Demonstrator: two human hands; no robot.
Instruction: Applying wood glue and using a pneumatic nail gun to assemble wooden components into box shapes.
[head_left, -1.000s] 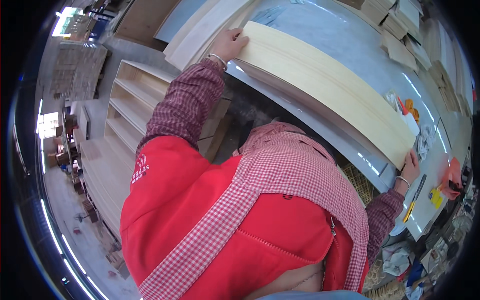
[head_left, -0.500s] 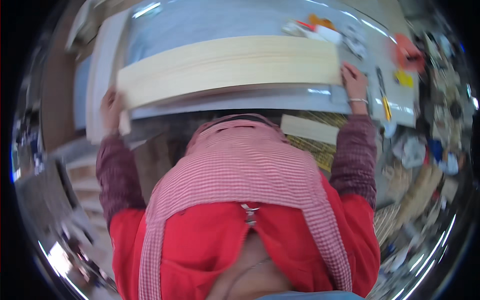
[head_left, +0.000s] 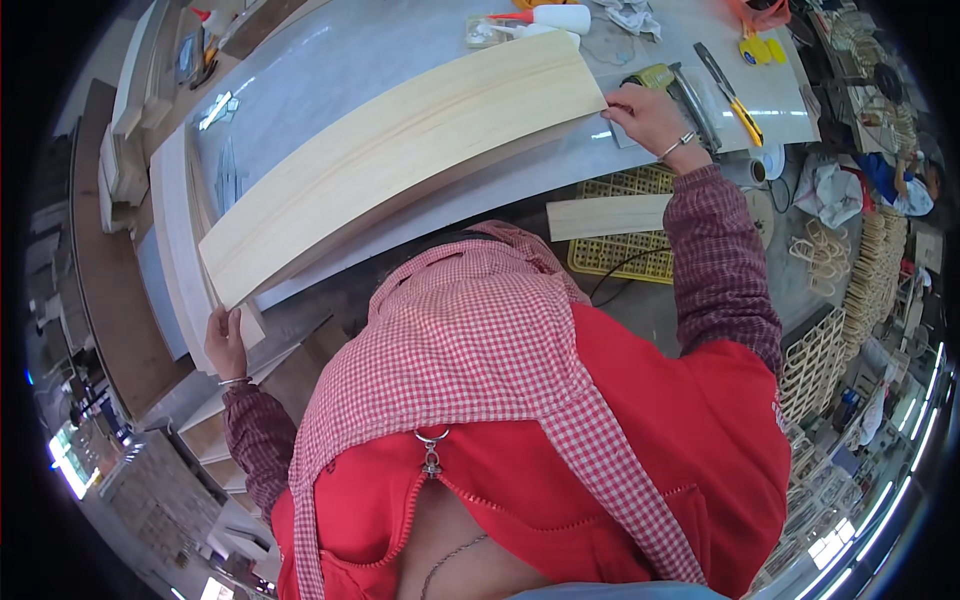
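A pale wooden board (head_left: pixel 400 160) is held over the surface (head_left: pixel 300 80) (whether it rests there can't be told). Its right end is clamped in the right grip (head_left: pixel 652 120); its near left corner is pinched in the left grip (head_left: pixel 226 345). Pale planks (head_left: pixel 178 235) are laid just L of the board, a white bottle (head_left: pixel 560 17) w/ red tip is seen nr its far right corner, & a black-and-yellow knife (head_left: pixel 742 115) is set to its R.
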